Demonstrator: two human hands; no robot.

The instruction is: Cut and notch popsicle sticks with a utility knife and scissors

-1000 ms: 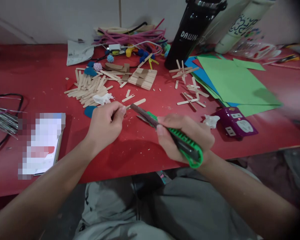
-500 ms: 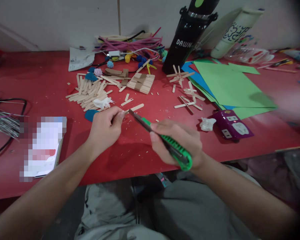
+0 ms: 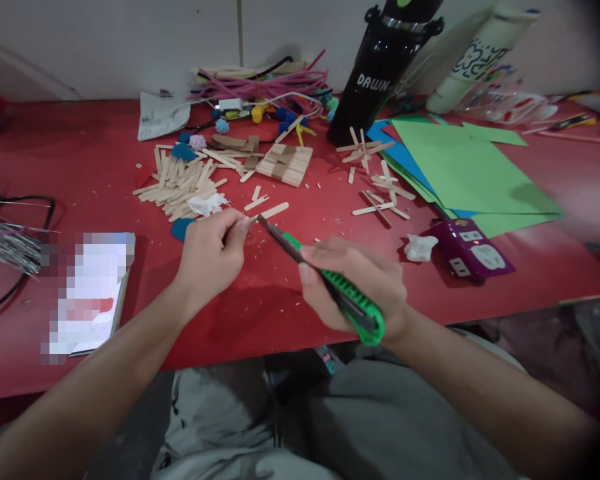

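My right hand (image 3: 355, 283) is closed round a green and black utility knife (image 3: 325, 277), its blade out and pointing up and left. My left hand (image 3: 215, 250) pinches a small wooden craft stick (image 3: 253, 219) between thumb and fingers, and most of it is hidden. The blade tip meets or lies very close to the stick's free end; I cannot tell which. Just behind it a longer craft stick (image 3: 276, 209) lies on the red table (image 3: 260, 307). Small wood shavings are scattered below and around the hands.
Behind my left hand lies a pile of craft sticks (image 3: 180, 183), with a bundled stack (image 3: 286, 165) beside it. Crossed stick pieces (image 3: 383, 200), crumpled tissue (image 3: 420, 247) and a purple power socket (image 3: 473, 250) are right. A black bottle (image 3: 373, 73) stands behind; a phone (image 3: 97, 293) lies left.
The view has shifted slightly, so the things at right appear a little further right. Both hands keep their grips, with the blade still at the stick's end.
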